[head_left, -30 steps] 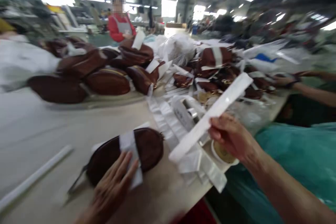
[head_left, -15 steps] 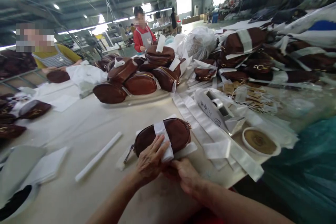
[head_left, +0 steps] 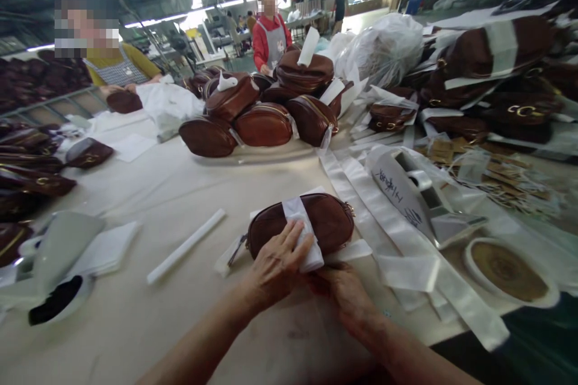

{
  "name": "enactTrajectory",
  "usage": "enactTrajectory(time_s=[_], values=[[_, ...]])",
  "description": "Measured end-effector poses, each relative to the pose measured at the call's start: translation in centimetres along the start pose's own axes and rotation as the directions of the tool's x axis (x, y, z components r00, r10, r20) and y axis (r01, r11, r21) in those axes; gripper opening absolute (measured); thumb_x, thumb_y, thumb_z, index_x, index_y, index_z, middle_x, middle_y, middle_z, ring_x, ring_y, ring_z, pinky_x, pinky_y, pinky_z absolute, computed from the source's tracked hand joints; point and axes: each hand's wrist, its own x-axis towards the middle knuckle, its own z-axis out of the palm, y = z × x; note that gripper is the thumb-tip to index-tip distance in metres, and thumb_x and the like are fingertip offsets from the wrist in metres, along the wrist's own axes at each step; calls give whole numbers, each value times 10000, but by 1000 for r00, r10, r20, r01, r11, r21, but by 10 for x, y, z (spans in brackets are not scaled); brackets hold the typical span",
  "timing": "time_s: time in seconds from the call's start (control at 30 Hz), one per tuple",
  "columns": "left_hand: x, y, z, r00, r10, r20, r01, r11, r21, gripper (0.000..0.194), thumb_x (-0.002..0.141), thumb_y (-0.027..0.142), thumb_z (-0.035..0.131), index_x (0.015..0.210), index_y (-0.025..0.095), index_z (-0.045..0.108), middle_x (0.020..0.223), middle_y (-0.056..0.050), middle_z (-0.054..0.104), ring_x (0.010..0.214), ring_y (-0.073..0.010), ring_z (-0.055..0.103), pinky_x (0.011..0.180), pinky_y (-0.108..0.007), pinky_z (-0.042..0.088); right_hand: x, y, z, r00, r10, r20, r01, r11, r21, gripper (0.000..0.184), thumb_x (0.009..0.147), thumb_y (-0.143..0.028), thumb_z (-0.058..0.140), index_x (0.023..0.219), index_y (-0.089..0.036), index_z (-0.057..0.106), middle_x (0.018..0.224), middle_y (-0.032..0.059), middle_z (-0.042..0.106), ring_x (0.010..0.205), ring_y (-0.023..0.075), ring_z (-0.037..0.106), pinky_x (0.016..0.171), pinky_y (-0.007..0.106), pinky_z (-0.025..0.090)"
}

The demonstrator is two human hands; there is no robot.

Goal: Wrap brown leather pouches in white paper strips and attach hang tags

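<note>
In front of me on the table lies a dark brown leather bag (head_left: 327, 219), oval, with a zipper and gold-coloured fittings. A white paper strip (head_left: 295, 209) runs across its middle and over the near side. My left hand (head_left: 282, 258) lies on the strip, its fingers stretched out and pressing it against the bag. Low at the bag's near edge is my right hand (head_left: 350, 295), fingers curled underneath; what they grip is hidden. A zipper pull (head_left: 237, 251) in clear wrapping hangs at the bag's left end.
Left of the bag lies a white paper roll (head_left: 186, 246). White strips (head_left: 406, 274), a tape dispenser (head_left: 406, 192) and a round dish (head_left: 506, 271) are on the right. Stacked brown bags (head_left: 264, 124) stand behind. Two co-workers in aprons (head_left: 121, 72) are across the table.
The view has shifted, so the table things sit elsewhere in the frame. Both hands stay at the bag with nearly the same pose; the strip still lies across it.
</note>
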Motion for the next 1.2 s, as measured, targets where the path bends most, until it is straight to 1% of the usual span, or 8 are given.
enactTrajectory(time_s=[0.3, 0.4, 0.57, 0.67, 0.73, 0.8, 1.0, 1.2], values=[[-2, 9, 8, 992, 1, -123, 7, 998, 59, 489, 895, 353, 452, 1287, 62, 419, 1340, -285, 429, 1333, -385, 309, 938, -467, 458, 3, -16, -11, 994, 78, 79, -63, 983, -175, 156, 557, -270, 683, 661, -153, 694, 643, 38, 691, 561, 138, 600, 527, 229, 450], [-2, 11, 10, 988, 1, -151, 12, 996, 83, 409, 888, 219, 427, 1263, 58, 446, 1325, -283, 446, 1334, -383, 308, 943, -459, 454, 4, -20, -12, 994, 82, 74, -59, 961, -272, 187, 581, -299, 659, 694, -151, 670, 641, 29, 671, 532, 132, 589, 502, 232, 448], [-1, 12, 15, 974, 8, -225, 22, 992, 128, 369, 880, 95, 369, 1232, 53, 471, 1286, -269, 491, 1369, -347, 238, 964, -434, 446, -6, -20, -48, 978, -116, 172, 200, 743, -638, 222, 745, -380, 562, 704, -175, 636, 649, 49, 645, 583, 182, 603, 548, 299, 479], [-1, 12, 15, 974, -33, -222, 53, 995, 84, 370, 875, 80, 358, 1221, 79, 489, 1304, -246, 488, 1362, -321, 274, 969, -417, 447, -16, -14, -86, 767, -448, 459, 611, 291, -736, 196, 791, -235, 527, 911, -179, 671, 897, 94, 677, 836, 218, 631, 733, 333, 502], [-2, 12, 15, 975, -64, -213, 74, 996, 39, 366, 876, 93, 367, 1217, 92, 500, 1325, -235, 475, 1351, -309, 305, 965, -408, 451, -21, -10, -100, 598, -488, 636, 730, 2, -684, 299, 802, -136, 469, 1032, -194, 653, 1005, 98, 659, 930, 217, 610, 796, 345, 492], [-2, 12, 15, 973, -88, -213, 92, 996, 8, 367, 878, 105, 371, 1220, 106, 505, 1337, -225, 471, 1351, -298, 311, 963, -407, 453, -24, -6, -102, 550, -451, 703, 725, -158, -670, 361, 788, -89, 458, 1072, -215, 642, 1003, 87, 648, 904, 216, 595, 770, 356, 485], [-3, 14, 18, 963, -95, -251, 97, 995, -7, 361, 875, 123, 400, 1211, 100, 531, 1327, -226, 486, 1336, -305, 339, 958, -414, 456, -23, -2, -78, 508, -463, 726, 678, -304, -669, 412, 704, -45, 472, 990, -252, 684, 859, 55, 613, 784, 195, 563, 657, 324, 441], [-3, 16, 19, 952, -99, -291, 100, 995, -12, 364, 868, 97, 398, 1204, 101, 536, 1303, -221, 500, 1355, -311, 296, 966, -415, 455, -21, -6, -67, 156, -477, 865, 808, -442, -390, 288, 892, -93, 397, 845, -181, 668, 856, 53, 648, 880, 163, 562, 785, 293, 428]])
